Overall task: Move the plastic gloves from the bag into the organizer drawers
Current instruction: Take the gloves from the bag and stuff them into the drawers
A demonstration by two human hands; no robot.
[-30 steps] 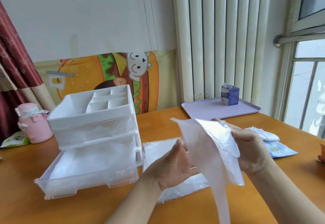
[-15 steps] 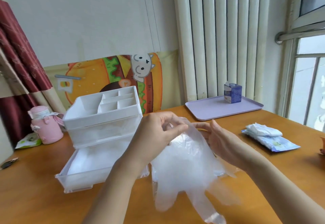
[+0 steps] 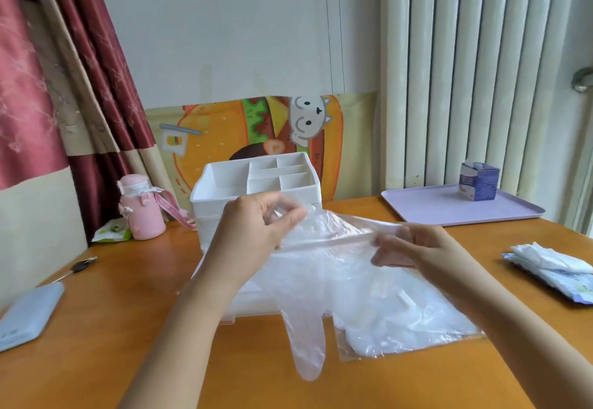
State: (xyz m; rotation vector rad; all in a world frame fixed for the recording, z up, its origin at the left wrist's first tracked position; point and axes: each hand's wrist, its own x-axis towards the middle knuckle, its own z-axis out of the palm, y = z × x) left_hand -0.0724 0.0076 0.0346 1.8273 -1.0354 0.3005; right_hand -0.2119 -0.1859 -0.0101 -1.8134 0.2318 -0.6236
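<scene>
My left hand (image 3: 256, 232) and right hand (image 3: 414, 248) both pinch the glove (image 3: 308, 283) cuff — slick film, it could slip free or miss the organizer (image 3: 208, 206).

No text legible anywhere.
- Blue carton (image 3: 478, 181) on the tray (image 3: 449, 213), right of the organizer (image 3: 256, 181): printed faces, too blurred to read.
- Pink bottle (image 3: 141, 208), left of organizer: white label, lettering too small; strap (image 3: 173, 208) likewise.
- Wipes pack (image 3: 558, 275), far right of organizer: markings unreadable.
</scene>
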